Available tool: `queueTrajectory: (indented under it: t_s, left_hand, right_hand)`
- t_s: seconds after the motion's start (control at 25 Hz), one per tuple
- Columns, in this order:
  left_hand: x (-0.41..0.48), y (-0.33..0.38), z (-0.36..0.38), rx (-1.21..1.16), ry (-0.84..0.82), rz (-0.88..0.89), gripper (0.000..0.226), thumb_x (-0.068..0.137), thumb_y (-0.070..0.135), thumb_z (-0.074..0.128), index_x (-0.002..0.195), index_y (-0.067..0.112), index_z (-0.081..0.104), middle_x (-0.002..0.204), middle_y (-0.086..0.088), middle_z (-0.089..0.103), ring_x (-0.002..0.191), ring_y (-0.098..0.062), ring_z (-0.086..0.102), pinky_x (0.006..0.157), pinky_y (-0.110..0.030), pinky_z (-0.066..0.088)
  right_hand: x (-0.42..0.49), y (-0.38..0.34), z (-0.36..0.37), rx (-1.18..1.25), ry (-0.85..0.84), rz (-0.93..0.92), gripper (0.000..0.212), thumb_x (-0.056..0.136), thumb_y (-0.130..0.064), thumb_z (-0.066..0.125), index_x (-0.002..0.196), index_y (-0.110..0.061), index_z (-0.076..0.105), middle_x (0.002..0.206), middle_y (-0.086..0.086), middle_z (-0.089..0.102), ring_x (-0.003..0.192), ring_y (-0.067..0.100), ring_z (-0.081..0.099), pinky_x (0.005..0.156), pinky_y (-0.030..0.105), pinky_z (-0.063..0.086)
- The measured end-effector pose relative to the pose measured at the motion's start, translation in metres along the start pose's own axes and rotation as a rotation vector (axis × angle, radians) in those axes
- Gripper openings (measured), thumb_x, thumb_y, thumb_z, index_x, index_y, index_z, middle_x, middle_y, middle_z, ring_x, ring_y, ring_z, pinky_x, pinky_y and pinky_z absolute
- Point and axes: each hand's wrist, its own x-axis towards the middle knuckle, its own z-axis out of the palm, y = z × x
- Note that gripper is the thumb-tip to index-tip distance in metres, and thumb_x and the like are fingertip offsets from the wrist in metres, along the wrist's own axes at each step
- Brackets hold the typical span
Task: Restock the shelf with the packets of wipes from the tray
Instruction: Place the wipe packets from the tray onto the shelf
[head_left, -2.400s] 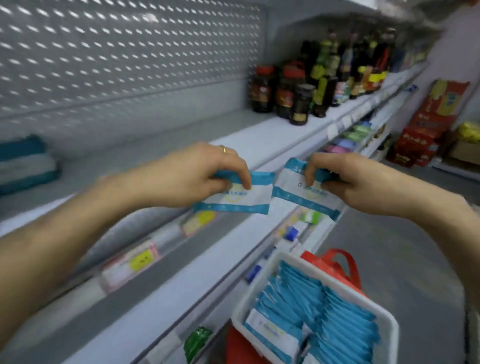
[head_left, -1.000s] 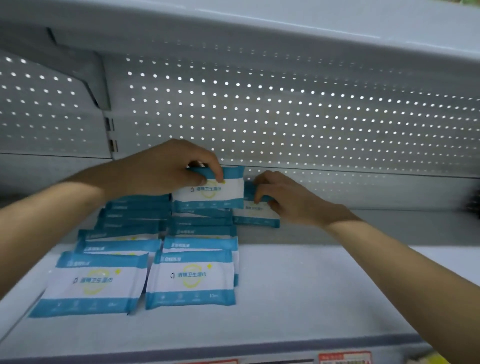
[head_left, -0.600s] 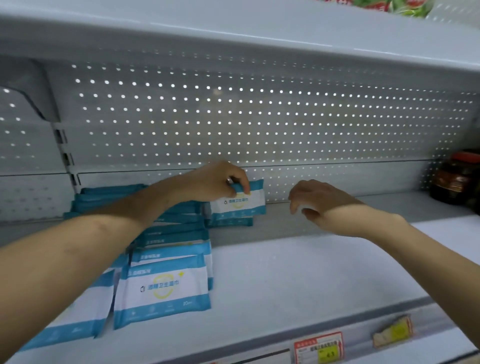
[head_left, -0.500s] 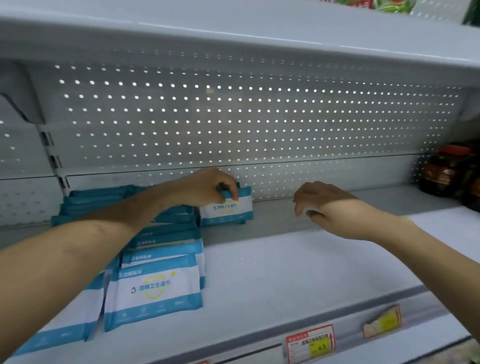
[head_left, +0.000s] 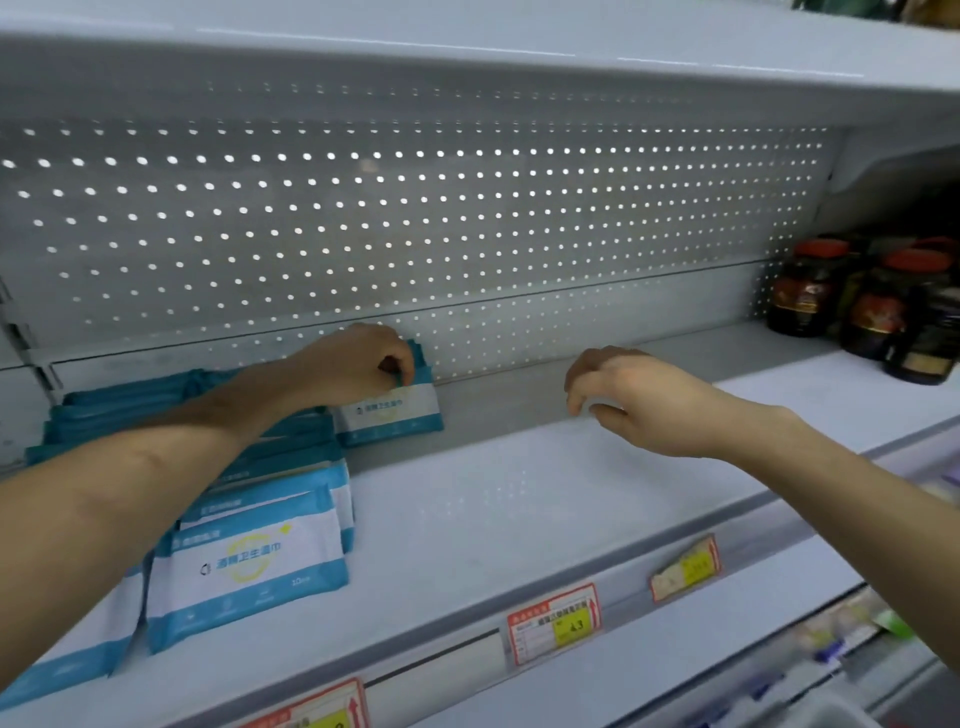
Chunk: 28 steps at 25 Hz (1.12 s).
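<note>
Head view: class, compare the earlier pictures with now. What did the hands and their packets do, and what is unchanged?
Both hands moved from above the tray to the back of the shelf, each carrying wipes. The right hand let go of its load and drew back rightward, empty. The left hand still grips its packet, upright at the back. The rows of packets stayed put.

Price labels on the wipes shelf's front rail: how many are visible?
3. The cut-off label sits at the frame's bottom edge, the red-bordered label to its right, the tilted label further right. More may lie out of frame.
</note>
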Motion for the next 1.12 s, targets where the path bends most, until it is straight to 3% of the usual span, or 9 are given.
queueTrajectory:
  t_s: [0.24,0.44,0.52,0.68,0.88,1.12]
  left_hand:
    - [0.041,0.103,0.007,0.087,0.055,0.208,0.023,0.09,0.018,0.058,0.093,0.039,0.067,0.104,0.016,0.061,0.098,-0.008,0.06,0.089,-0.039,0.053]
    - [0.081,0.23,0.034,-0.002,0.028,0.512,0.02,0.088,0.015,0.065,0.103,0.027,0.072,0.102,0.007,0.065,0.095,-0.017,0.065,0.089,-0.039,0.053]
    - [0.086,0.285,0.051,-0.035,0.044,0.625,0.021,0.088,0.011,0.066,0.104,0.022,0.074,0.104,0.001,0.07,0.093,-0.019,0.067,0.087,-0.037,0.053]
    - [0.069,0.379,0.095,-0.134,0.039,0.759,0.022,0.086,0.019,0.062,0.102,0.031,0.071,0.105,0.006,0.069,0.093,-0.017,0.066,0.085,-0.04,0.054]
    - [0.002,0.448,0.199,-0.228,-0.14,0.944,0.022,0.087,0.023,0.062,0.106,0.031,0.069,0.107,0.007,0.069,0.098,-0.017,0.066,0.085,-0.041,0.054]
    - [-0.056,0.429,0.302,-0.174,-0.44,0.962,0.023,0.095,0.022,0.059,0.113,0.032,0.068,0.117,0.012,0.067,0.108,-0.011,0.062,0.089,-0.035,0.053]
  right_hand:
    - [-0.073,0.008,-0.024,-0.018,-0.015,0.144,0.023,0.096,-0.012,0.061,0.111,-0.029,0.067,0.126,-0.008,0.056,0.114,0.018,0.054,0.098,0.037,0.043]
    - [-0.173,0.022,-0.053,-0.081,-0.068,0.411,0.025,0.097,-0.013,0.057,0.114,-0.029,0.065,0.125,-0.007,0.055,0.116,0.02,0.054,0.098,0.04,0.043]
    - [-0.219,0.019,-0.064,-0.086,-0.096,0.512,0.026,0.096,-0.011,0.058,0.114,-0.029,0.066,0.123,-0.006,0.056,0.111,0.018,0.057,0.095,0.041,0.046]
    - [-0.305,-0.001,-0.063,-0.107,-0.087,0.715,0.028,0.091,-0.008,0.061,0.113,-0.025,0.067,0.113,-0.006,0.059,0.098,0.018,0.061,0.082,0.036,0.048]
    - [-0.399,-0.051,0.01,-0.05,-0.207,0.946,0.028,0.085,-0.015,0.061,0.11,-0.028,0.063,0.112,-0.004,0.063,0.098,0.021,0.063,0.077,0.032,0.047]
    - [-0.458,-0.135,0.107,0.263,-0.425,1.029,0.028,0.088,-0.013,0.06,0.114,-0.024,0.061,0.115,-0.003,0.063,0.102,0.022,0.062,0.084,0.037,0.051]
